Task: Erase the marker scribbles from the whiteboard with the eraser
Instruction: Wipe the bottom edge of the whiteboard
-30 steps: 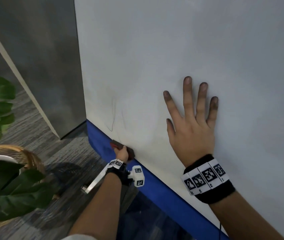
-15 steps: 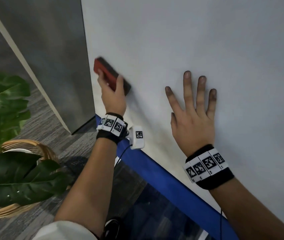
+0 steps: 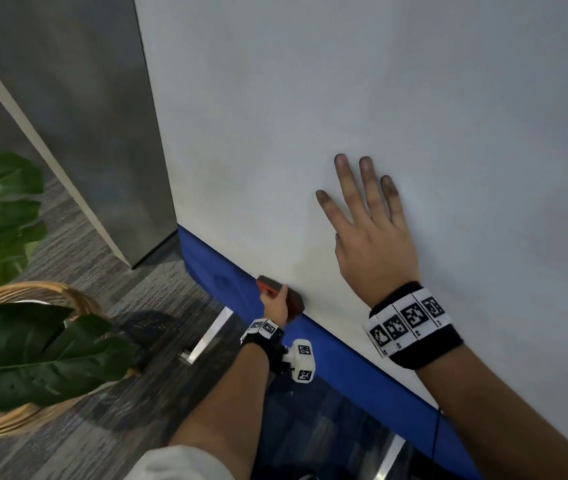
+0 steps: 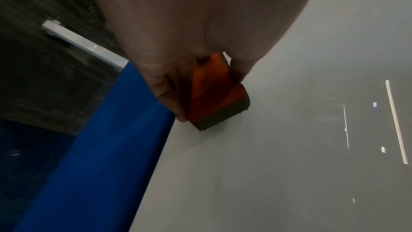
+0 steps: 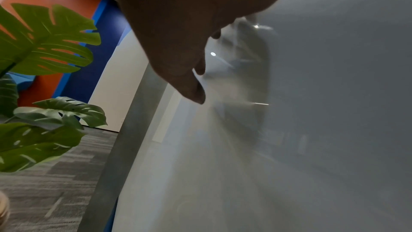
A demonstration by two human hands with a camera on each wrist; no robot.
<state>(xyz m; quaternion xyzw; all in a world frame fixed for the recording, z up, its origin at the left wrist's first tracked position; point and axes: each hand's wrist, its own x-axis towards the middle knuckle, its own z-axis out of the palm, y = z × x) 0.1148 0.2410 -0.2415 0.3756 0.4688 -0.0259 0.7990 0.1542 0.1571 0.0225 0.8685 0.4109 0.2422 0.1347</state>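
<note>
Head view looks down along the whiteboard (image 3: 310,116); both wrist views skim it closely.

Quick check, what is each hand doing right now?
Left hand: closed, gripping the eraser against the whiteboard at its bottom edge.
Right hand: open, fingers spread flat on the whiteboard, holding nothing.

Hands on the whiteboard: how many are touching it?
2. The right hand lies flat on the whiteboard; the left hand presses the eraser at its bottom edge.
</note>
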